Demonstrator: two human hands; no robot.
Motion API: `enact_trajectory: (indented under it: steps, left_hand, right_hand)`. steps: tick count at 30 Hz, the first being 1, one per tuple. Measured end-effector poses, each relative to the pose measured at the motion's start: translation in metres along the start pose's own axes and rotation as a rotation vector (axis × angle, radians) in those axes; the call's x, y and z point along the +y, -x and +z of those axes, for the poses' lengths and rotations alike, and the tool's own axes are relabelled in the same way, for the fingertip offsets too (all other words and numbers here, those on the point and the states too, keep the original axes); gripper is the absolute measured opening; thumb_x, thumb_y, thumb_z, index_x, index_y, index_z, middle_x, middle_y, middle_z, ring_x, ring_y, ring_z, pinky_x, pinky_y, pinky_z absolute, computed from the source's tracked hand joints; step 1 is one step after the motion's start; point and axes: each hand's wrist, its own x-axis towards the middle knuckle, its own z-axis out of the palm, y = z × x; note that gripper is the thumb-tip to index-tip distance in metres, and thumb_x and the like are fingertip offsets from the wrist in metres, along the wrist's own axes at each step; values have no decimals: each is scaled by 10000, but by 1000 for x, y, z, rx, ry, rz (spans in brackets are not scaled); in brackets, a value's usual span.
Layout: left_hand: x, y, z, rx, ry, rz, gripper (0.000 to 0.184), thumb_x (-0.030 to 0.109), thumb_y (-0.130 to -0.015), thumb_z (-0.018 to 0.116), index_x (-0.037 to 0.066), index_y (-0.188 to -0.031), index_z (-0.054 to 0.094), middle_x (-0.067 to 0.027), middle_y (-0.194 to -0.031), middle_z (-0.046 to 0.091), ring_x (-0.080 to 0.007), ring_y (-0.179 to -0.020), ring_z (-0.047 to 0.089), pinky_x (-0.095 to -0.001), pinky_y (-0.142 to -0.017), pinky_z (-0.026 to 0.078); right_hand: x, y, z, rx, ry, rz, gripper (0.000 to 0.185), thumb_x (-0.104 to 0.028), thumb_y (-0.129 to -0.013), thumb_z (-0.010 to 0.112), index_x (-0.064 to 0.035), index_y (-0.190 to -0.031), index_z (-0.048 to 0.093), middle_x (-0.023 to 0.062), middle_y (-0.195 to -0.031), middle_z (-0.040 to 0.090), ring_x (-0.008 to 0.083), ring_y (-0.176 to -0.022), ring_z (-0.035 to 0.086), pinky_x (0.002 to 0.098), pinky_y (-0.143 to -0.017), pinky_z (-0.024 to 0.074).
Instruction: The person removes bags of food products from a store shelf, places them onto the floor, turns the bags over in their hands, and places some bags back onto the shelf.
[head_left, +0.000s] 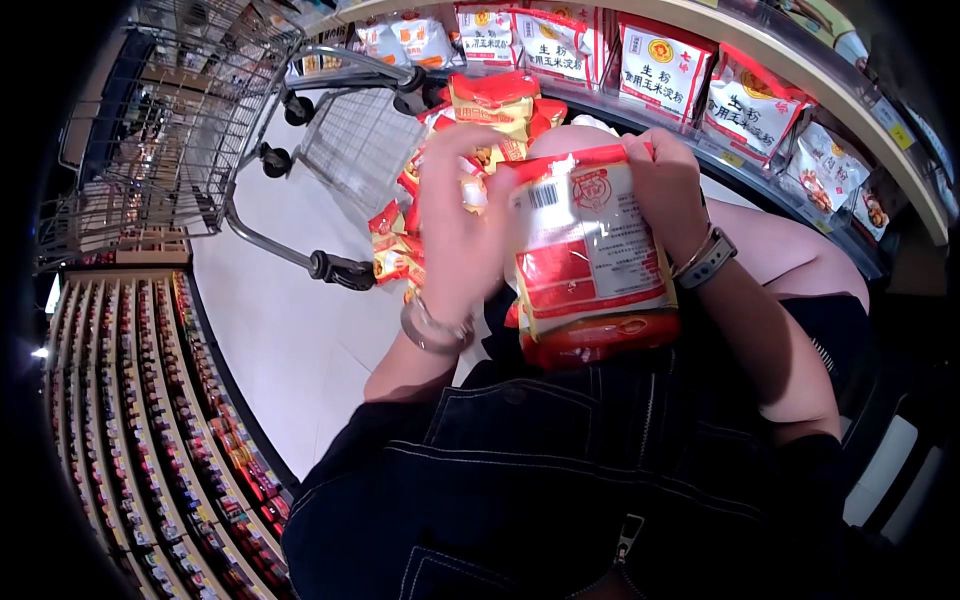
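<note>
A red, white and gold packaged food bag (592, 255) is held up in front of my body, its printed back with a barcode facing me. My right hand (668, 195) is closed on the bag's top right corner. Beside the upper left edge stands my left hand (462, 225), slightly blurred, with thumb and fingers apart; whether the thumb touches the bag is unclear. Behind my left hand, a pile of similar red and yellow bags (490, 95) lies on the floor, partly hidden by my hands and the held bag.
A low shelf (690, 135) ahead carries white and red starch bags (665, 70) and smaller pouches (825, 170). A metal shopping cart (190, 130) stands at upper left, its wheel (340, 268) near the pile. Long stocked shelves (150, 420) run along the left beyond the pale floor (290, 350).
</note>
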Motion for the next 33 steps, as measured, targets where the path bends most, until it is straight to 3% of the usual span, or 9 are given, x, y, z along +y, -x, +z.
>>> enact_trajectory:
  steps: [2, 4, 8, 9, 18, 21, 24, 28, 33]
  left_hand:
    - [34, 4, 6, -290, -21, 269, 333, 26, -687, 621, 23, -1002, 515, -137, -1019, 518, -305, -973, 502, -388, -838, 402]
    - [49, 16, 24, -488, 100, 193, 452, 69, -670, 672, 13, -1083, 498, -181, -1146, 492, -350, -1083, 477, -433, -880, 412]
    - [29, 56, 57, -547, -247, 211, 723, 317, -684, 684, 91, -1293, 365, -190, -1361, 307, -343, -1254, 307, -506, -996, 257]
    - [28, 62, 60, -609, -282, 186, 822, 425, -682, 655, 126, -1354, 289, -182, -1416, 212, -337, -1298, 229, -519, -1030, 167]
    - [35, 64, 56, -626, -257, 146, 772, 406, -733, 617, 108, -1360, 280, -185, -1405, 239, -339, -1302, 226, -516, -1039, 154]
    - [34, 55, 36, -601, -64, 141, 607, 296, -746, 633, 78, -1270, 416, -187, -1314, 391, -346, -1217, 365, -504, -995, 256]
    - [-15, 38, 5, -192, -16, 277, 377, 162, -766, 615, 35, -1113, 536, -167, -1124, 548, -309, -1032, 522, -425, -910, 376]
    - [-110, 17, -22, 308, -11, -294, 219, 97, -791, 545, -6, -985, 557, -121, -894, 600, -249, -835, 575, -338, -757, 452]
    - [-295, 60, -44, 133, -359, -791, 358, 239, -775, 608, -3, -1035, 558, -149, -933, 620, -253, -884, 602, -325, -796, 456]
  right_hand:
    - [-2, 3, 5, 41, -76, -17, 263, -219, -852, 533, 24, -753, 544, 119, -636, 531, 176, -584, 490, 320, -583, 414]
    - [-6, 7, 7, 74, -99, -54, 262, -220, -856, 532, 21, -754, 543, 118, -635, 535, 174, -579, 485, 316, -575, 415]
    - [0, 1, 0, -216, -214, 169, 289, -212, -845, 508, 29, -686, 494, 108, -589, 496, 151, -532, 439, 310, -523, 404]
    - [2, 1, 0, -234, -315, 177, 289, -210, -842, 535, 16, -668, 491, 35, -556, 454, 83, -522, 380, 267, -485, 372]
    - [8, 3, -2, -261, -401, 178, 275, -220, -843, 559, -10, -670, 523, -16, -566, 468, 56, -536, 390, 228, -485, 352]
    - [12, 8, -2, -289, -572, 207, 194, -180, -880, 530, 0, -811, 551, 20, -643, 552, 47, -567, 471, 194, -508, 390]
    - [17, 17, -6, -380, -774, 275, 245, -148, -910, 485, 14, -1087, 439, 56, -757, 595, 56, -633, 528, 184, -548, 420]
    - [11, 33, -20, -363, -681, 238, 374, -160, -919, 465, -8, -1222, 306, 49, -831, 593, 63, -692, 528, 186, -585, 417]
    - [18, 45, -37, -250, -659, 344, 344, -208, -923, 459, -28, -1205, 379, -12, -701, 469, 47, -586, 416, 171, -522, 337]
